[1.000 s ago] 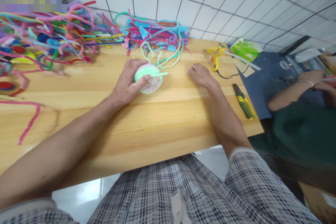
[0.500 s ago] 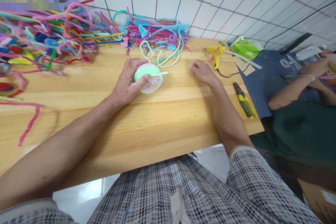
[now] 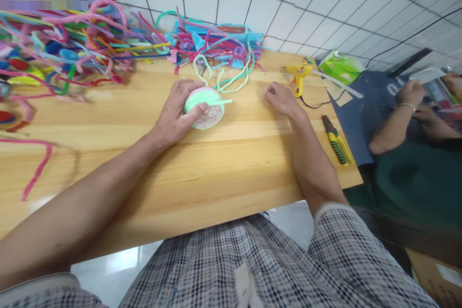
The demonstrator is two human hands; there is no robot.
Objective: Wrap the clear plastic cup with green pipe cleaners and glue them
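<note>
My left hand [image 3: 180, 113] is wrapped round the left side of a round clear and mint-green object [image 3: 211, 114], its thumb lying across the top. A short mint-green strip [image 3: 225, 101] sticks out from that object to the right. To the right, over the wooden table [image 3: 231, 163], my right hand [image 3: 279, 98] has its fingertips pinched together; whatever they hold, if anything, is too small to name. Loose mint-green pipe cleaners [image 3: 236, 82] lie behind the round object.
Piled pipe cleaners [image 3: 97, 50] cover the back left. A yellow glue gun [image 3: 299, 77] and green-yellow pliers [image 3: 337, 144] lie at the right, near a green packet [image 3: 341, 66]. Another person's arm [image 3: 393, 130] is beyond the table's right edge.
My hands and the round object have hardly moved. The other person's hand at the right has shifted left.
</note>
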